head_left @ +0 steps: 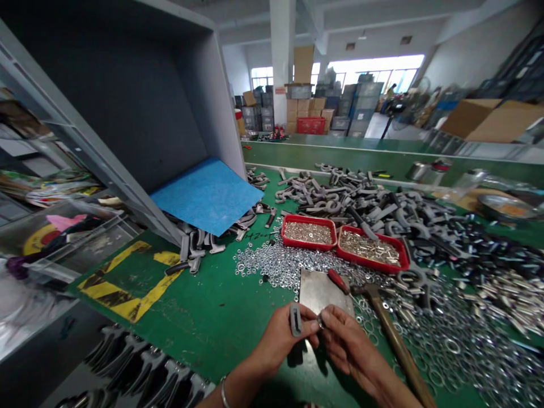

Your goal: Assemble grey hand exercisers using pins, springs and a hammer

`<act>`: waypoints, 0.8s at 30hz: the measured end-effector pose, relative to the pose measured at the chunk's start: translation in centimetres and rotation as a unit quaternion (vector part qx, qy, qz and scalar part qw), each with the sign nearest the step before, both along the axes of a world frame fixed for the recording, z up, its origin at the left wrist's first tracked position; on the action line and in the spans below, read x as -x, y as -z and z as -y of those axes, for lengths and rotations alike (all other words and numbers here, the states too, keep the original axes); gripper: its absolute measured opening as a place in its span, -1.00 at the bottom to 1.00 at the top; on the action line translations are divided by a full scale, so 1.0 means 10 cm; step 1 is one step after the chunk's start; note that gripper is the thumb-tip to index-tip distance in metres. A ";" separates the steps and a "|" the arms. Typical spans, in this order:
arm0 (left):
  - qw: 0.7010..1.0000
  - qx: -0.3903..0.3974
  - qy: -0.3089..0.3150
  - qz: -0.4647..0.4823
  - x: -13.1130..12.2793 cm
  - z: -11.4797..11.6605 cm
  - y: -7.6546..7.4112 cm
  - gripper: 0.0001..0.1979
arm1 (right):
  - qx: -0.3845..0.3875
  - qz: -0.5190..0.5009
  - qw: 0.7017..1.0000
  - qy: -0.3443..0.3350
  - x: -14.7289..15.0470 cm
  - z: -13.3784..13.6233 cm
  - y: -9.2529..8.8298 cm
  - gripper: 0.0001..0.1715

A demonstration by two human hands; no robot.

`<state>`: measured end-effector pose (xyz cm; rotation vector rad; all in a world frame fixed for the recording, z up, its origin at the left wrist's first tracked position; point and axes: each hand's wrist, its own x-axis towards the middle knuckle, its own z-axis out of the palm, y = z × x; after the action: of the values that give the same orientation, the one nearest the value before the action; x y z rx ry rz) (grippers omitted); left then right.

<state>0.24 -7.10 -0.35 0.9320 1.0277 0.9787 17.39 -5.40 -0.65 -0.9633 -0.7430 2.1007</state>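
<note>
The person's left hand (278, 343) grips a small dark-grey U-shaped metal fitting (295, 319) upright between thumb and fingers, and the right hand (348, 345), its fingers curled nearly closed, pinches a small silver metal ring (320, 323) close beside that fitting; whether the two touch cannot be told. Both wrists angle inward, bringing the hands almost together just in front of a flat grey steel plate (325, 292) on the green surface (204, 323). Right of the plate lies a wooden-handled steel hammer (393, 323), and a red-handled tool (339, 281) rests at its far edge. Loose silver washers (272, 263) spread left of the plate, two red rectangular trays (308, 232) of small silver parts sit beyond it, and a heap of grey metal fittings (361, 204) lies farther back.
</note>
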 end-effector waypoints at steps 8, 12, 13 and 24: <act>0.994 0.010 0.076 -0.072 0.06 0.08 -0.01 -0.72 | 0.042 -0.019 0.996 -0.077 -0.19 0.09 0.02 -0.72; 0.967 -0.092 0.105 -0.214 0.19 0.11 -0.03 -0.71 | -0.143 0.164 0.975 -0.043 -0.36 0.06 -0.07 -0.63; 0.961 -0.105 0.113 -0.231 0.23 0.10 -0.04 -0.61 | -0.178 0.202 0.963 -0.022 -0.41 0.03 -0.11 -0.63; 0.984 -0.039 -0.069 -0.159 -0.19 -0.07 0.14 -0.58 | -0.153 0.216 0.952 0.151 -0.10 0.09 -0.11 -0.57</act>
<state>2.13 -6.36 -1.79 1.1174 1.3445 1.0111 18.35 -6.28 0.49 -1.2823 -1.0295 1.4713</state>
